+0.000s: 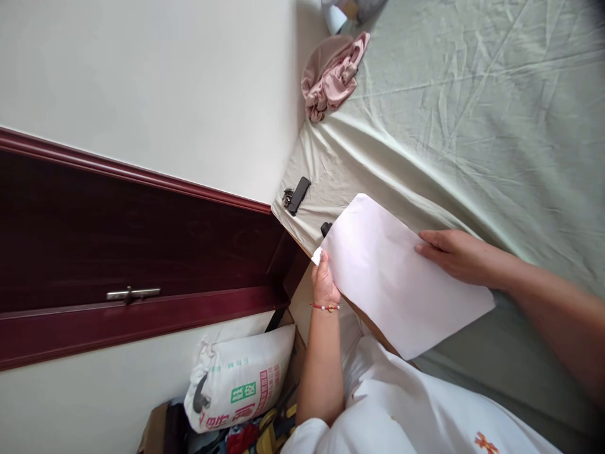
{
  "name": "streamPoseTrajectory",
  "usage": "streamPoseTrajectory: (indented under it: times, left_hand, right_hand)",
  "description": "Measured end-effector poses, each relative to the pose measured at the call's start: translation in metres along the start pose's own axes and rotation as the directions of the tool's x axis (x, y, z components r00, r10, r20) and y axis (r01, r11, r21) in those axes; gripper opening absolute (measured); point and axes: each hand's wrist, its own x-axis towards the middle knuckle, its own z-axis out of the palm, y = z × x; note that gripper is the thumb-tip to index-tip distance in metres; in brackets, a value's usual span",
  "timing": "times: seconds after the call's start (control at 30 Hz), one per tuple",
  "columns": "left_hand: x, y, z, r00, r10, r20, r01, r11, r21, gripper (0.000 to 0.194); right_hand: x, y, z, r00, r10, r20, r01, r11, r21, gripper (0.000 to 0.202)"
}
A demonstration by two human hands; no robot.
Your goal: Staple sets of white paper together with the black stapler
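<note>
A plain white sheet of paper [387,277] is held tilted over the edge of the cloth-covered surface. My left hand [325,284], with a red beaded bracelet at the wrist, is closed on the paper's left edge; a small white crumpled bit [317,255] shows at its fingertips. On the opposite edge, my right hand [449,252] pinches the sheet, its thumb and a finger visible and the other fingers partly hidden. A small black object [326,229] peeks out behind the paper's left side, mostly covered. Beyond it lies a dark oblong object with keys or metal bits [297,197].
Pale green cloth [472,126] covers the wide surface, wrinkled in places. Bunched pink fabric [333,79] lies by the white wall [165,82]. At left is a dark red door [132,233] with a metal bolt. A stuffed white sack [246,378] sits below among piled items.
</note>
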Motion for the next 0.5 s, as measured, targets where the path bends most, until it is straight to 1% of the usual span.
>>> streamPoseTrajectory:
  times: [0.1, 0.17, 0.27, 0.33, 0.43, 0.47, 0.5]
  left_hand:
    - [0.001, -0.002, 0.0, 0.999, 0.005, 0.049, -0.005, 1.0, 0.005, 0.038]
    - [0.004, -0.003, -0.002, 0.997, -0.003, 0.083, 0.001, 1.0, 0.019, 0.043]
    - [0.009, -0.006, -0.007, 0.988, -0.025, 0.152, 0.013, 0.997, 0.08, 0.05]
    - [0.013, -0.007, -0.011, 0.981, -0.022, 0.19, -0.003, 0.992, 0.129, 0.051]
    - [0.019, -0.007, -0.017, 0.98, 0.012, 0.198, -0.053, 0.978, 0.201, 0.044]
    - [0.02, -0.007, -0.02, 0.982, 0.025, 0.187, -0.069, 0.97, 0.232, 0.042]
    - [0.022, -0.006, -0.022, 0.984, 0.034, 0.174, -0.08, 0.961, 0.266, 0.041]
  right_hand:
    - [0.0, 0.001, 0.0, 0.999, 0.036, 0.012, -0.036, 0.999, -0.011, 0.033]
    - [-0.001, 0.003, -0.003, 0.998, 0.054, 0.019, -0.054, 0.998, 0.014, 0.034]
    - [-0.003, 0.005, -0.009, 0.996, 0.085, 0.042, -0.087, 0.994, 0.069, 0.036]
    - [-0.004, 0.005, -0.013, 0.992, 0.105, 0.066, -0.112, 0.989, 0.1, 0.036]
    - [-0.005, 0.004, -0.016, 0.984, 0.128, 0.127, -0.145, 0.98, 0.139, 0.033]
    - [-0.005, 0.004, -0.016, 0.984, 0.128, 0.127, -0.148, 0.977, 0.155, 0.032]
    - [-0.006, 0.004, -0.015, 0.987, 0.127, 0.103, -0.143, 0.975, 0.168, 0.032]
